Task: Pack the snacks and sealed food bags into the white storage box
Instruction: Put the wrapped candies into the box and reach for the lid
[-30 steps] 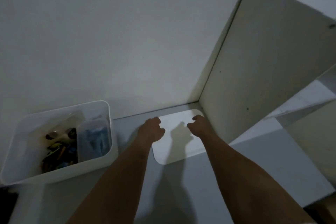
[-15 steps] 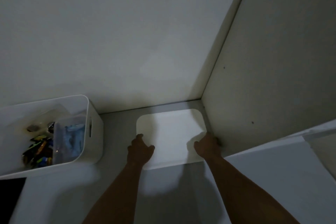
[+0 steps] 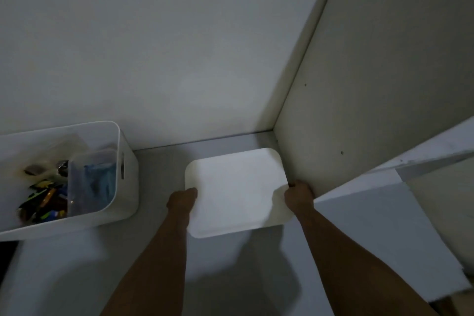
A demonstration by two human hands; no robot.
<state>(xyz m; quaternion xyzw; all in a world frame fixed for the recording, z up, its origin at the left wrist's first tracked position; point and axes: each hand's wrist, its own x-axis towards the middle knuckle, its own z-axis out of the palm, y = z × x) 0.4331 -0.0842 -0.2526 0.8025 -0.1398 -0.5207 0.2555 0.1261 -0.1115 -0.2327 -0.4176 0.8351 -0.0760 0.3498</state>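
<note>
— Where were your hands just then?

— Both were on the flat white rectangular plastic lid (image 3: pixel 237 191) with rounded corners. My left hand (image 3: pixel 182 199) gripped its left edge, fingers curled under it. My right hand (image 3: pixel 298 194) gripped its right edge the same way, knuckles just beside the pale side panel (image 3: pixel 359 110).

— Was the lid lying on the counter?

— Its near edge threw a broad shadow on the grey counter (image 3: pixel 230 277), so that edge looked raised. I could not tell whether the far edge touched.

— And the box?

— The white plastic storage box (image 3: pixel 128 179) with the slot handle stood open, well to the left of the lid, against the white back wall (image 3: pixel 166 46).

— What was in it?

— A clear sealed bag with something blue inside (image 3: pixel 95 187) stood along the side nearest the lid. The colourful snack wrappers (image 3: pixel 43 200) lay heaped on the side farther from the lid.
</note>
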